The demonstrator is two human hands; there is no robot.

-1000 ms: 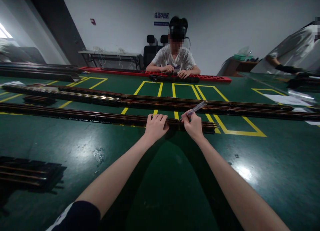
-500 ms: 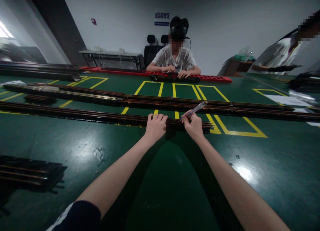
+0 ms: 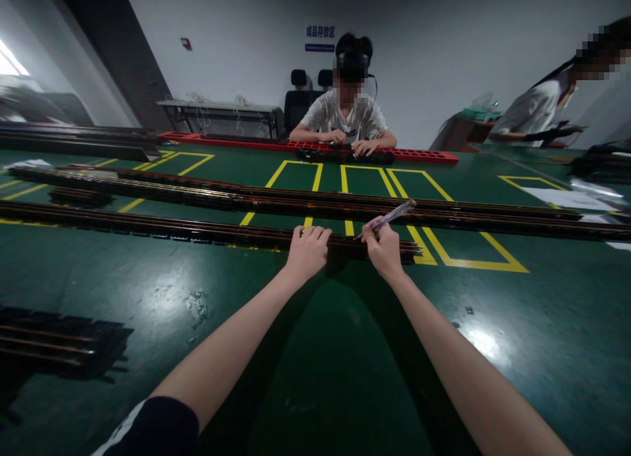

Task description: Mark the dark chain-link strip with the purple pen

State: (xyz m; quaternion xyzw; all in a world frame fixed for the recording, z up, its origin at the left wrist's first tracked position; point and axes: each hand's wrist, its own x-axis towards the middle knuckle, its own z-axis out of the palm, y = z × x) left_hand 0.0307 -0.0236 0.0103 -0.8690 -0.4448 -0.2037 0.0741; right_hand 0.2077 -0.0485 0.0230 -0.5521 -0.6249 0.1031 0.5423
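Observation:
A long dark strip assembly with thin copper-coloured lines (image 3: pixel 197 229) lies across the green table (image 3: pixel 335 351). My left hand (image 3: pixel 309 252) rests over this strip near its right end, fingers curled onto its far edge and gripping it. To the right, my right hand (image 3: pixel 383 251) is closed on a clear pen-like tool (image 3: pixel 394 213). The tool slants up to the right, its thin tip low at the strip between my hands. Whether the tip touches the strip is too small to tell.
Beyond lie more long dark strips (image 3: pixel 296 200) and yellow tape outlines (image 3: pixel 493 265). A dark strip stack (image 3: pixel 64 344) sits at the near left. Across the table a person (image 3: pixel 345 117) works at a red rack (image 3: pixel 434 156); another person (image 3: pixel 532 114) is at right.
The tool and my right hand have shifted very slightly to the right. At the far right, the other person's head and arms have moved left. My left hand stays on the strip.

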